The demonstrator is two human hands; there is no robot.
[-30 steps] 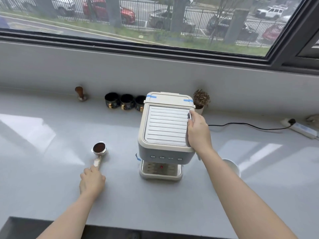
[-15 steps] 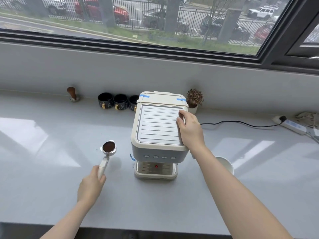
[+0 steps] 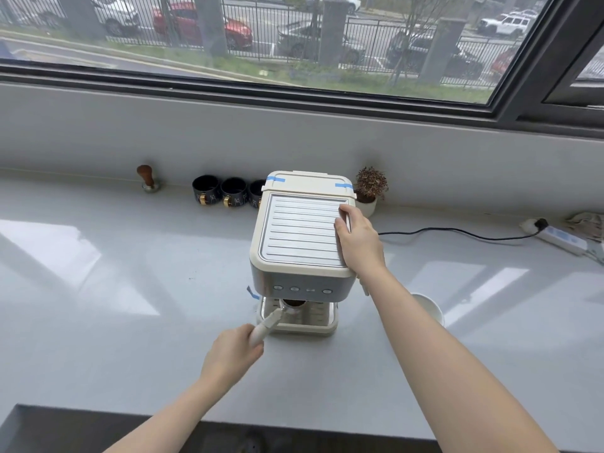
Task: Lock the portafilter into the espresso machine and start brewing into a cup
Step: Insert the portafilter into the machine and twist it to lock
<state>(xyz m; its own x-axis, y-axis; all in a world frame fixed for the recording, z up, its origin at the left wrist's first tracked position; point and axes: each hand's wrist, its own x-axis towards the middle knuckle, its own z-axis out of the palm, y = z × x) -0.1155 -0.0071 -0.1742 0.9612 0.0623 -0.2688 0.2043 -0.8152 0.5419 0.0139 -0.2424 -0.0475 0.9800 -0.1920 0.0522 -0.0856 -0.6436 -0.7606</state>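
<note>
A cream espresso machine (image 3: 302, 237) stands mid-counter, its ribbed grey top facing me. My right hand (image 3: 358, 241) lies flat on the right edge of that top, holding the machine's body. My left hand (image 3: 233, 349) grips the pale handle of the portafilter (image 3: 277, 317). Its basket, filled with dark coffee grounds, sits just under the front of the machine above the drip tray (image 3: 299, 326), partly hidden by the button panel. A white cup (image 3: 428, 307) stands on the counter to the machine's right, partly behind my right forearm.
Three dark mugs (image 3: 233, 192) and a wooden-handled tamper (image 3: 148, 179) line the back wall on the left. A small potted plant (image 3: 369, 191) stands behind the machine. A black cable (image 3: 457, 232) runs right to a power strip (image 3: 562, 238). The counter's front edge lies near me.
My left hand carried the portafilter from the counter left of the machine to the right, under the machine's front. My right hand stayed on the machine's top.
</note>
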